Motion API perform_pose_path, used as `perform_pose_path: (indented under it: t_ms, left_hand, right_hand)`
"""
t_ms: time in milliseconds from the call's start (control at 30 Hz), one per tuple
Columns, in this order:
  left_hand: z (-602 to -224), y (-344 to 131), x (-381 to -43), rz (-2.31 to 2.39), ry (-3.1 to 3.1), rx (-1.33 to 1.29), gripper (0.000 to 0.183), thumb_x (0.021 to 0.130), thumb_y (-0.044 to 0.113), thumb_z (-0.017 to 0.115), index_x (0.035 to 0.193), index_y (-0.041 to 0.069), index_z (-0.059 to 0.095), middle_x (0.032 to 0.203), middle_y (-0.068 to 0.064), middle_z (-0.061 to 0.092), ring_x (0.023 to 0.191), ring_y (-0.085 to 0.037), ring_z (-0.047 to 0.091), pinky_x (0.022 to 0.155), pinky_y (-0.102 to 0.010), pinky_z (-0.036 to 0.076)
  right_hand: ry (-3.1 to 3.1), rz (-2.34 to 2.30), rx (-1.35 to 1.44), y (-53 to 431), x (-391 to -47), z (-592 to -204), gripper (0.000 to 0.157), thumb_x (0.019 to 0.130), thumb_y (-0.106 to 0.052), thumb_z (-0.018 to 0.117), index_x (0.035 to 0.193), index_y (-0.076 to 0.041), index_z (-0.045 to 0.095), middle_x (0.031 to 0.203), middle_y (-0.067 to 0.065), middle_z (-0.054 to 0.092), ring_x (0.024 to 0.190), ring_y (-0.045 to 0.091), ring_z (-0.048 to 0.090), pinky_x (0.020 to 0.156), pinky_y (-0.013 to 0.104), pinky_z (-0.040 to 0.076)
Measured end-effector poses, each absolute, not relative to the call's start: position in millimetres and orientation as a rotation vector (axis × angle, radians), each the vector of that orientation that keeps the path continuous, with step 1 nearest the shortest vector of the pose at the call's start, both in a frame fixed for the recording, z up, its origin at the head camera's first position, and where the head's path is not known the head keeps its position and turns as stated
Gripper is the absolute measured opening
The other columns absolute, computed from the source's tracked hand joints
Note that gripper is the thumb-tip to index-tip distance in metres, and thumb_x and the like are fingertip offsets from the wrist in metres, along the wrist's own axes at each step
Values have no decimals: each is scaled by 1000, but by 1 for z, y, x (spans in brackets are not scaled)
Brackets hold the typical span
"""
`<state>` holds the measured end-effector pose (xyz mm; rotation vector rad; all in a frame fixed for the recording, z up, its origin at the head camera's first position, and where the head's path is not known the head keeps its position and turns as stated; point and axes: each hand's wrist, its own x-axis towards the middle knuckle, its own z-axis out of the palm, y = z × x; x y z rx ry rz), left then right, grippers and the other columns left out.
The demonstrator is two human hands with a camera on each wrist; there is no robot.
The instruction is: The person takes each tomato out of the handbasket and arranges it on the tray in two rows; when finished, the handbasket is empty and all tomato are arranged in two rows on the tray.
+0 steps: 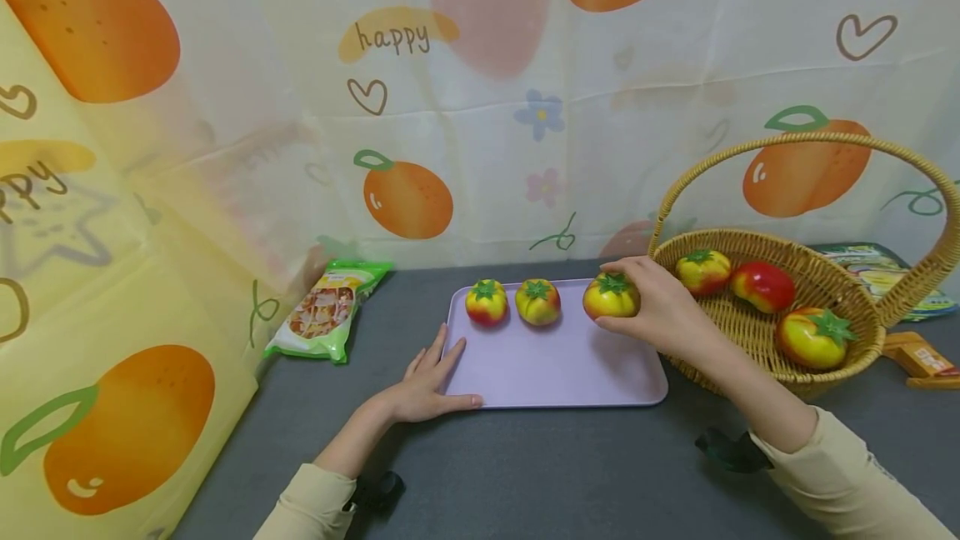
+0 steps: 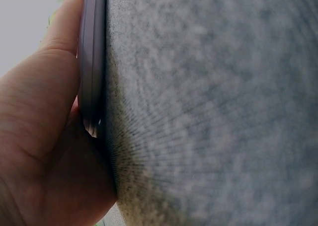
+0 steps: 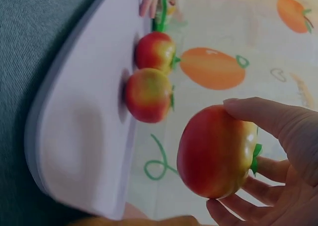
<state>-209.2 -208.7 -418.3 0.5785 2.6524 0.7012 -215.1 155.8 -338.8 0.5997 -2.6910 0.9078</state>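
Over the tray's (image 1: 555,373) far right corner, the right hand (image 1: 660,311) grips a third tomato (image 1: 609,297), just above the surface beside two already placed. The left hand (image 1: 427,382) lies flat, fingers straight, steadying the tray's near-left corner. Next, I judge, comes lowering it in line and releasing.

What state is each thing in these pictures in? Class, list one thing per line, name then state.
Left hand: open, resting on the tray's corner.
Right hand: gripping a tomato.
Held tomato: just above the tray.
Tray: flat on the table, two tomatoes on it.
Basket: upright, three tomatoes inside.
Snack bag: lying flat.
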Motion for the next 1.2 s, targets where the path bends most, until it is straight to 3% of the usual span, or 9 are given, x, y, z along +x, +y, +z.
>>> perform_pose_path:
  t_ms: [1200]
  left_hand:
    - [-419,-210,-209,719,2658,615,101,84,62,64,157,12,16,161,-17,-14,147,-37,-3,113,-59,-2]
  right_hand:
    - [-2778,944,512,126,-249,-389,61,83,-16,76,133,7,49,129,27,48,117,43,47,95,55,41]
